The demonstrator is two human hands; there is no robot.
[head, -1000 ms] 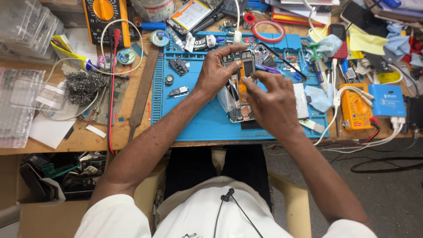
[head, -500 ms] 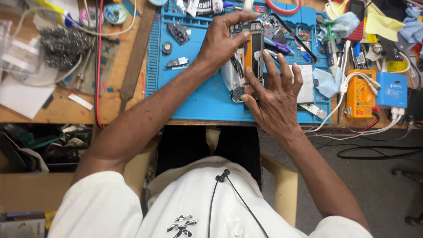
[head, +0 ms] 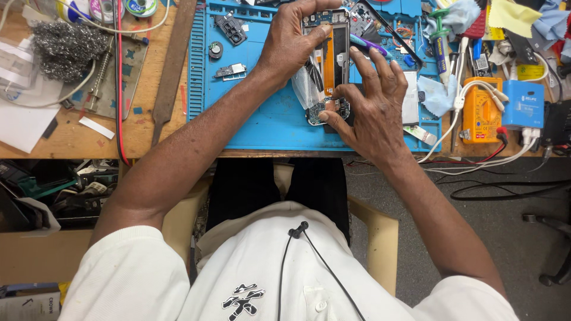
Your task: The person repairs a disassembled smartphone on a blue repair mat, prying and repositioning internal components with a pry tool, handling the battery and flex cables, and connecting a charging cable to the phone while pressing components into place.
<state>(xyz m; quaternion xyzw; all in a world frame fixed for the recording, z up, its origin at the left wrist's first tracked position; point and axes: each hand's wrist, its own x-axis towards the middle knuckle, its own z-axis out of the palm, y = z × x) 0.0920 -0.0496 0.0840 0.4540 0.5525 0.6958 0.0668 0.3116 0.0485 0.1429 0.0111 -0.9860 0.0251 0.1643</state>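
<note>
An opened phone (head: 331,62) with its back off lies on a blue work mat (head: 262,113), its orange and dark insides showing. My left hand (head: 291,41) grips the phone's upper left edge, thumb across the top. My right hand (head: 372,107) rests by the phone's lower right, thumb and forefinger pinching at a small part near the bottom end, the other fingers spread. A clear plastic film (head: 306,89) sticks out from the phone's left side.
Small phone parts (head: 231,70) lie on the mat's left. A long file (head: 172,65) and a steel wool ball (head: 62,47) sit on the wooden bench at left. An orange meter (head: 482,110), blue box (head: 523,104), cloths and cables crowd the right.
The view has tilted down and closer. My right hand has slid from the phone's middle toward its lower end, fingers spreading, while my left hand keeps its grip at the top.
</note>
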